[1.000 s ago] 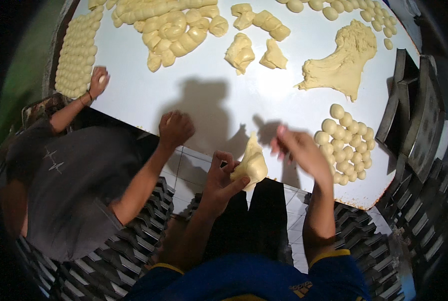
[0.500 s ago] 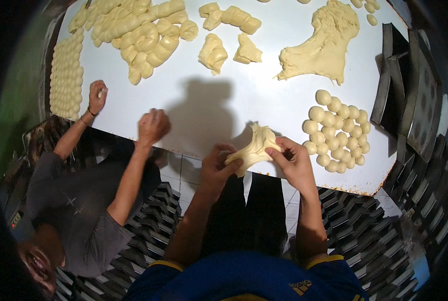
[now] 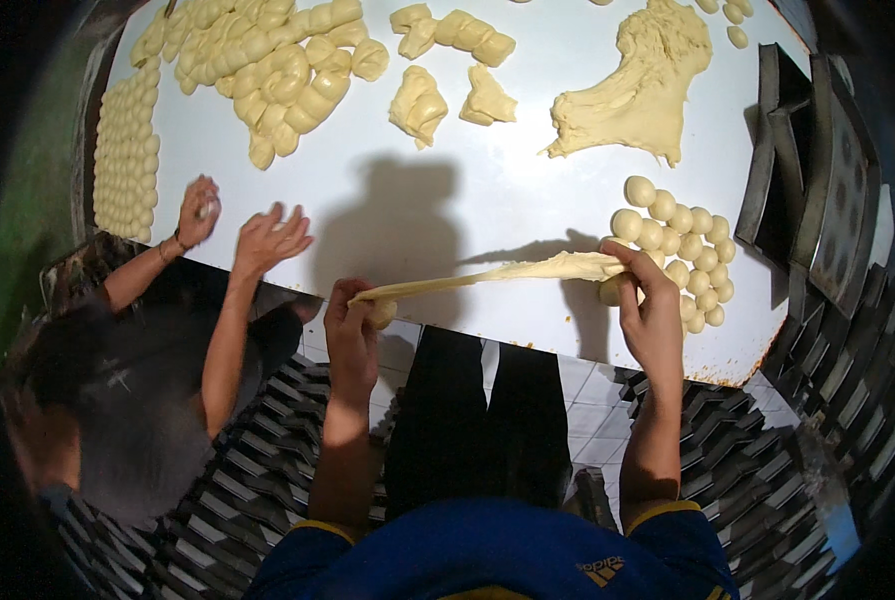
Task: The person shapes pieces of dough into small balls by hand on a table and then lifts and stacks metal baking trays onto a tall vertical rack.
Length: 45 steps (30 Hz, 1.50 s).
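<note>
A piece of pale yellow dough is stretched into a long strip above the table's front edge. My left hand is closed on its thin end, with a rounded lump of dough showing beside the fingers. The wider end is pinched between the thumb and fingers of my right hand. Just behind and beside that hand lies a cluster of smooth dough balls, partly covered by the hand and the strip.
On the white table lie a large dough slab, two loose dough pieces, piled dough rolls and rows of small balls. Dark metal trays lean at the right. A co-worker's hands move at the left.
My hands have moved apart, left hand leftward and right hand rightward, drawing the bunched dough into a long strip. The co-worker's nearer hand has opened and shifted left.
</note>
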Each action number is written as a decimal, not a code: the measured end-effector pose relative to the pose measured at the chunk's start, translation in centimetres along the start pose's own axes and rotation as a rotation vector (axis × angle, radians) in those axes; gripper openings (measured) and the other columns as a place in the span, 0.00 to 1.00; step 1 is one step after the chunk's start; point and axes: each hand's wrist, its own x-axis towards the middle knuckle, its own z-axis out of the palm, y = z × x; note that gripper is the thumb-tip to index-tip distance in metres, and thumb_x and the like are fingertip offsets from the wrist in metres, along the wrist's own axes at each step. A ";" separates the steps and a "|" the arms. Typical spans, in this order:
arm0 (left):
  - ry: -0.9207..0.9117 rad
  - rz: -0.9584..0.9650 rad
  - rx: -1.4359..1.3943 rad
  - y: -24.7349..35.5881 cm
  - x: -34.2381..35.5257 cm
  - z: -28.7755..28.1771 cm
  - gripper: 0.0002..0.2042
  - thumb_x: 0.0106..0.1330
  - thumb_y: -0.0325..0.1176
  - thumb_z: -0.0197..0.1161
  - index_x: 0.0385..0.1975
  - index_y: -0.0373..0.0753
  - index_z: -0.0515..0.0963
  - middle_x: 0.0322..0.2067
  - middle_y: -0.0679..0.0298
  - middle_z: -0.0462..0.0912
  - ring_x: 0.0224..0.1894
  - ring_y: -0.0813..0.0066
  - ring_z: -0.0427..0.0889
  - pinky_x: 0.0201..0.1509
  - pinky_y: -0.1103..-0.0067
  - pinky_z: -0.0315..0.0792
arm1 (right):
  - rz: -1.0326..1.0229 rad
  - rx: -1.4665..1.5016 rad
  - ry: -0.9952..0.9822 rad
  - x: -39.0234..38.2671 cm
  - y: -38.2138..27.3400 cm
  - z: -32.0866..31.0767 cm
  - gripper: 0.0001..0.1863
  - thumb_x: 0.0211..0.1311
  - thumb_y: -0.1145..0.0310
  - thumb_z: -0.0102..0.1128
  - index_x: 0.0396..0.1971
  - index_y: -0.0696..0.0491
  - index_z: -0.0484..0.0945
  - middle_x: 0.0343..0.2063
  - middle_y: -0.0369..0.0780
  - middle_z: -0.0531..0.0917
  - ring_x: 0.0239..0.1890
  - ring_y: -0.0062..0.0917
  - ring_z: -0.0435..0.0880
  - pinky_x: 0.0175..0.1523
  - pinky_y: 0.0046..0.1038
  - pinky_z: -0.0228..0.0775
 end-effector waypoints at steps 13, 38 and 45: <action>0.060 0.435 0.328 -1.1 -0.9 -0.5 0.08 0.66 0.33 0.54 0.41 0.40 0.71 0.41 0.61 0.72 0.47 0.71 0.72 0.57 0.72 0.68 | -0.199 0.125 0.025 -1.2 -2.7 2.4 0.17 0.58 0.82 0.47 0.43 0.60 0.82 0.45 0.48 0.85 0.49 0.38 0.85 0.57 0.33 0.73; -0.042 0.961 1.338 -10.2 4.7 3.6 0.12 0.59 0.38 0.68 0.38 0.40 0.77 0.44 0.55 0.75 0.50 0.51 0.72 0.56 0.57 0.62 | -0.470 -0.187 0.084 2.4 2.1 19.5 0.09 0.57 0.63 0.70 0.33 0.48 0.79 0.38 0.40 0.77 0.42 0.38 0.75 0.48 0.40 0.65; 0.046 0.902 1.374 -3.7 9.6 1.0 0.09 0.60 0.36 0.68 0.35 0.40 0.78 0.40 0.57 0.76 0.47 0.51 0.72 0.56 0.55 0.62 | -0.533 -0.396 0.371 7.5 4.6 13.4 0.09 0.56 0.66 0.71 0.28 0.50 0.78 0.34 0.40 0.76 0.38 0.39 0.72 0.44 0.41 0.64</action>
